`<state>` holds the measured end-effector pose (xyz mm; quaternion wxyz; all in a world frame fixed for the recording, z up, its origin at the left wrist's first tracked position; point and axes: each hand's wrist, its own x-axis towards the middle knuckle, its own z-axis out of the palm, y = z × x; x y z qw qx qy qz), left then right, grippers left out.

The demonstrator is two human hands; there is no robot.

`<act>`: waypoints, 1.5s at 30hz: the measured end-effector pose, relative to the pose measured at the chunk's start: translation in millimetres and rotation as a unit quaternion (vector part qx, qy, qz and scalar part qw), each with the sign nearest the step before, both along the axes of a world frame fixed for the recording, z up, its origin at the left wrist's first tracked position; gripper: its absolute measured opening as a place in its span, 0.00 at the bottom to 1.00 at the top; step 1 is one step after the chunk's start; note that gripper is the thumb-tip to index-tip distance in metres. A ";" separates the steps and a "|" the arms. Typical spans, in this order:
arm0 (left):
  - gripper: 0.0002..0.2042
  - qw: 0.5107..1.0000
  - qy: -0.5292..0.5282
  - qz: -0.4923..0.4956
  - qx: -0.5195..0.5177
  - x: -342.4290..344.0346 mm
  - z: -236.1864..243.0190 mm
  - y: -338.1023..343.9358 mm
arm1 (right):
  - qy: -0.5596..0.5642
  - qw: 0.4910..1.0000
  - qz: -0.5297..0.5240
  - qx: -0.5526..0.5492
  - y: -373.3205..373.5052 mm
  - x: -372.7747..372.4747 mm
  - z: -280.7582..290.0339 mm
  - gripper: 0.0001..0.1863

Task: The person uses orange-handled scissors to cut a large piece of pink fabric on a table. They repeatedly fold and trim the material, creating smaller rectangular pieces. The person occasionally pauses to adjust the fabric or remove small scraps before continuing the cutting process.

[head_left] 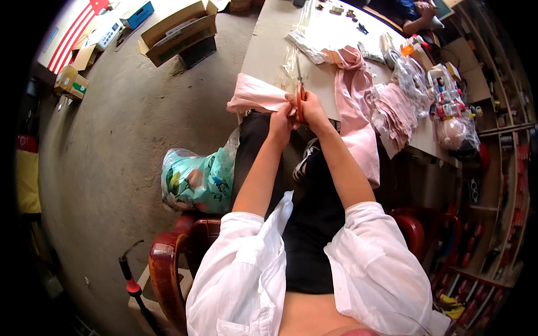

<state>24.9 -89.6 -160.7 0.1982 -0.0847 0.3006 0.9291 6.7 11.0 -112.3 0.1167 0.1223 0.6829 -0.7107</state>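
Above my lap, near the table's edge, my two hands are close together. My left hand point(281, 126) is closed on the end of a pale pink piece of cloth point(258, 94), which spreads out to the left over my knee. In my right hand point(315, 115) is a pair of scissors point(301, 101) with orange handles, its blades directed away from me toward the table. I cannot make out whether the blades are apart. A longer pink cloth point(353, 106) hangs off the table just right of my right hand.
The table point(269, 53) carries clear plastic wrapping, small dark parts and a stack of pink cloth pieces point(397, 115). Another person's hand point(425, 11) shows at its far side. A green patterned bag point(196, 180) stands left of my leg. An open carton point(178, 33) sits farther left.
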 end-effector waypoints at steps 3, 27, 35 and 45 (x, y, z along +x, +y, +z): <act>0.09 1.000 0.016 0.012 0.019 -2.6 -6.9 -1.2 | 0.039 0.997 -0.029 0.059 -7.5 -9.3 10.9 0.16; 0.34 0.881 -0.089 0.232 0.403 -6.8 20.9 -58.8 | 0.331 0.911 0.148 0.198 -35.9 -71.0 192.8 0.08; 0.18 0.929 -0.128 0.326 0.120 -0.4 1.4 -74.2 | 0.259 0.942 0.214 -0.006 9.9 -87.6 192.2 0.17; 0.39 0.541 0.408 0.515 -0.525 -1.0 122.9 -53.8 | 0.263 0.955 0.129 0.054 -63.9 -28.6 210.6 0.08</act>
